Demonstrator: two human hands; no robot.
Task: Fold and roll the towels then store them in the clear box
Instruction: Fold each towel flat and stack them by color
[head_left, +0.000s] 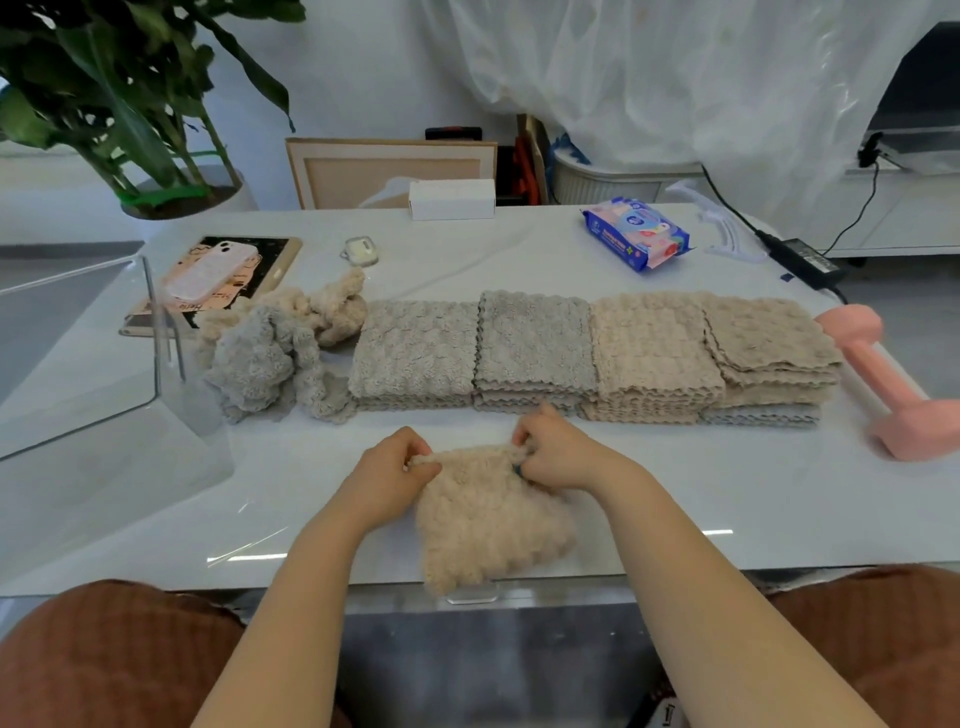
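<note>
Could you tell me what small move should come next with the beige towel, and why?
Probably roll the far edge toward the body: left hand and right hand both pinch the beige towel there, and the rest lies flat, unrolled.

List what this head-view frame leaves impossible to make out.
Head view: far edge of beige towel, folded or rolled; fingers of left hand and right hand cover it.
Head view: clear box, cut off by the left frame edge.
Head view: wipes pack print, too small and blurred.
Head view: stacked towels, count unclear; layers blur together.
</note>
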